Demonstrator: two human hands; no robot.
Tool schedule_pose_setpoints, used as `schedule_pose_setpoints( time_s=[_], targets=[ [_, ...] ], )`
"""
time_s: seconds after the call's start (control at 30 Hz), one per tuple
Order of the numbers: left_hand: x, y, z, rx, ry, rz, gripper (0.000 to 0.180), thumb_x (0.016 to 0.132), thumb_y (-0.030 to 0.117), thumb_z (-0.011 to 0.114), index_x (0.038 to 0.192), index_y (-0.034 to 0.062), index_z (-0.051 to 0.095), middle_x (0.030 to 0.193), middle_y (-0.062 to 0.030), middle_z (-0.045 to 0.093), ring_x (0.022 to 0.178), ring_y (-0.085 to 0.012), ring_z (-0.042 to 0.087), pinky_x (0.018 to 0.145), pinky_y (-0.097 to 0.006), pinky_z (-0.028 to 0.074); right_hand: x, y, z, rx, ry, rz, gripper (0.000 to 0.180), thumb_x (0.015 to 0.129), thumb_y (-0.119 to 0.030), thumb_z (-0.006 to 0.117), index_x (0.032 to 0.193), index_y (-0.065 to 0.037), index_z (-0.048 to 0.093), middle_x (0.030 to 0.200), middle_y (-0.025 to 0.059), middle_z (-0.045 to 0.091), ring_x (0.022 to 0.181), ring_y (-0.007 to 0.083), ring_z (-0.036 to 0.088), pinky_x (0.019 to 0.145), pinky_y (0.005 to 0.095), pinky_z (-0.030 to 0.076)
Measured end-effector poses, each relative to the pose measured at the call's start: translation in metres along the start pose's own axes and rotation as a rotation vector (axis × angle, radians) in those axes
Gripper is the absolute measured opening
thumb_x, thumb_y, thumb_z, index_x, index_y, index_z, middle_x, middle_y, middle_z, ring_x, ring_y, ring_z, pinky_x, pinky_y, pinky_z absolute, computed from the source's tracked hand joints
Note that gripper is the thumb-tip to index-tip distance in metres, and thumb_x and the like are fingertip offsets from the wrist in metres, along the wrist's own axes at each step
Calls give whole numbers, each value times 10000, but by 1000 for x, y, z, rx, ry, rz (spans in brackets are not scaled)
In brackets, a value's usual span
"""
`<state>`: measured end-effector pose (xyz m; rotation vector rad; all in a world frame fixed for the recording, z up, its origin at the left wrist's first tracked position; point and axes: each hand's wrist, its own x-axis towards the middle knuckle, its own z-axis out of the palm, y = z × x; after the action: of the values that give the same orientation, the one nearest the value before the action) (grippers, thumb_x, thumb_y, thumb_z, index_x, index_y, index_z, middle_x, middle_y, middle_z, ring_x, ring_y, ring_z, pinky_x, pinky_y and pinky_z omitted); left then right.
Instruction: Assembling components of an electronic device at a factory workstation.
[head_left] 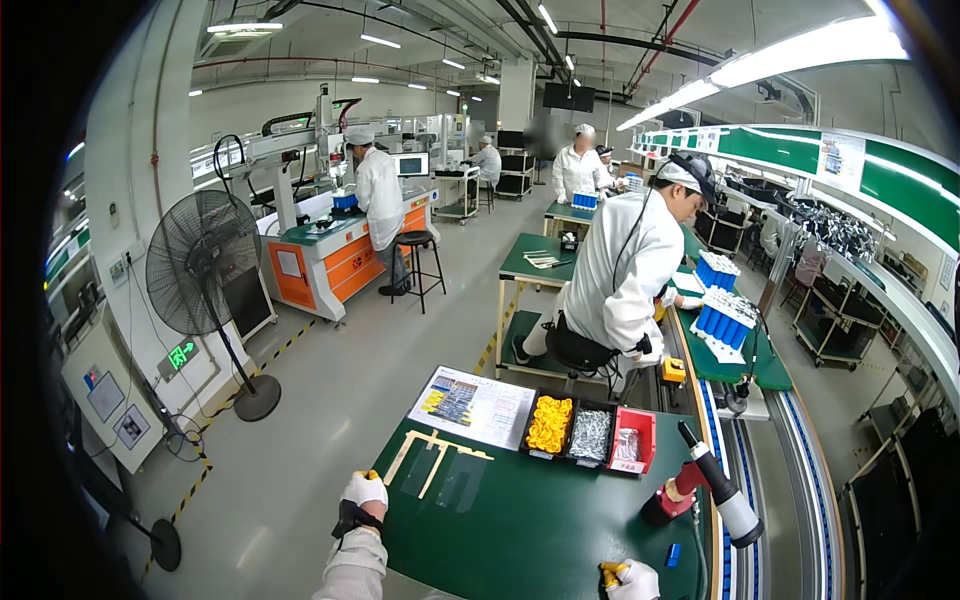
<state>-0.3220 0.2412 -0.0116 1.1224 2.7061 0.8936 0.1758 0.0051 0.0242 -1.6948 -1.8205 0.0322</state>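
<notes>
Factory floor, green surface [530,530]: your gloved left hand [363,490] rests closed on its left edge, pinching something small and yellow; your right hand [630,580], grip unclear, sits nearer the upright electric screwdriver [705,485].

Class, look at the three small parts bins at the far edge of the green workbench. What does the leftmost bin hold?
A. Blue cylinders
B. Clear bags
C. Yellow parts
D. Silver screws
C: the leftmost bin is heaped with small yellow parts, while the middle bin holds silvery metal pieces and the red bin holds a clear packet.
</notes>
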Motion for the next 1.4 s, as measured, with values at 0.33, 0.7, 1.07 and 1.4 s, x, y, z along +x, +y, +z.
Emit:
schedule_pose_setpoints(
  time_s=[0.33, 0.7, 1.07, 1.4],
  targets=[
    [-6, -8, 5, -181, 150, 117, 301, 861, 248, 784, 1097, 62, 776, 1031, -182, 788, 964, -408, 750, 860, -502, 587, -25, -21, -14, -133, 37, 123, 76, 935, -152, 740, 959, -116, 803, 823, 128, 678, 765, 362, 676, 696, 450, 551],
    [-118, -5, -58, -397, 26, 697, 551, 810, -24, 781, 1342, 26, 649, 1463, -206, 625, 1371, -413, 571, 1177, -470, 442, -51, -35, -22, -238, 55, 193, 163, 919, -94, 716, 1046, -135, 808, 826, 127, 673, 767, 375, 666, 707, 471, 547],
    [-181, -32, -50, -478, -80, 1085, 204, 830, 82, 743, 1022, 46, 803, 1211, -149, 767, 1187, -401, 687, 1076, -550, 530, -45, -36, -14, -245, 120, 214, 151, 900, -73, 718, 1021, -109, 801, 857, 145, 711, 798, 379, 694, 746, 452, 568],
    [-187, -26, -52, -542, -7, 1068, 96, 819, 34, 747, 901, 41, 797, 1091, -121, 791, 1080, -377, 722, 996, -512, 571, -49, -34, 0, -177, 159, 394, 182, 773, -42, 746, 933, -95, 816, 767, 136, 694, 743, 361, 696, 703, 446, 558]
  ],
)
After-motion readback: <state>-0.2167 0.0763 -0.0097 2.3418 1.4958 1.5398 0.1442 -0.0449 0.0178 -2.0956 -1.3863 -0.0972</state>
